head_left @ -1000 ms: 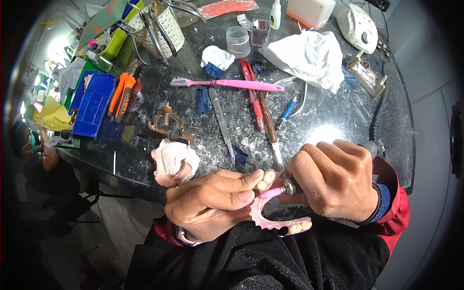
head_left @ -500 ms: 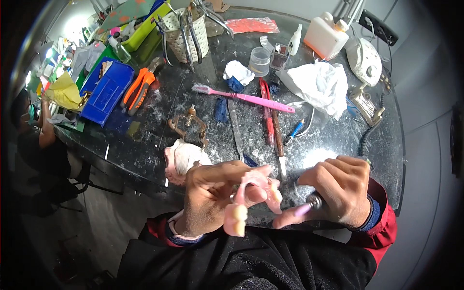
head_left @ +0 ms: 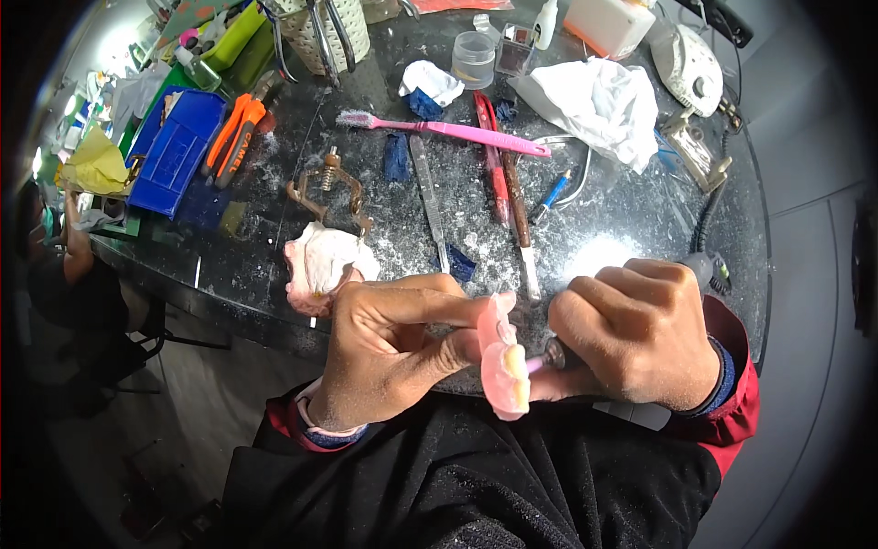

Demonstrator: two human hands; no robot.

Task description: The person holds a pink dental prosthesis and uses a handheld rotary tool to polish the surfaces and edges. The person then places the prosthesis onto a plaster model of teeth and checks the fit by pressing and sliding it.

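Observation:
My left hand [head_left: 389,352] pinches a pink partial denture [head_left: 498,373] between thumb and fingers, its yellowish teeth facing right. Wrapped in my right hand [head_left: 640,334] is a rotary handpiece [head_left: 554,352], mostly hidden by the fingers, with a pale purple grinding bit pointing left. The bit's tip meets or passes behind the denture's toothed side; actual contact I cannot tell. Fine white dust coats both hands. Just beyond my left hand lies a pink and white dental cast [head_left: 329,261], beside a brass-coloured articulator frame [head_left: 329,183].
A pink toothbrush [head_left: 448,131] lies across a metal spatula [head_left: 427,201], a red pen [head_left: 492,160] and a brown-handled knife [head_left: 519,210]. Farther off are a white plastic bag [head_left: 594,105], a blue box [head_left: 178,156] and orange pliers [head_left: 233,137]. At far left, another person sits.
The denture has been turned so its teeth face right, and the handpiece's bit has come up against or behind it. The whole view has shifted, moving the bench items upward and slightly left.

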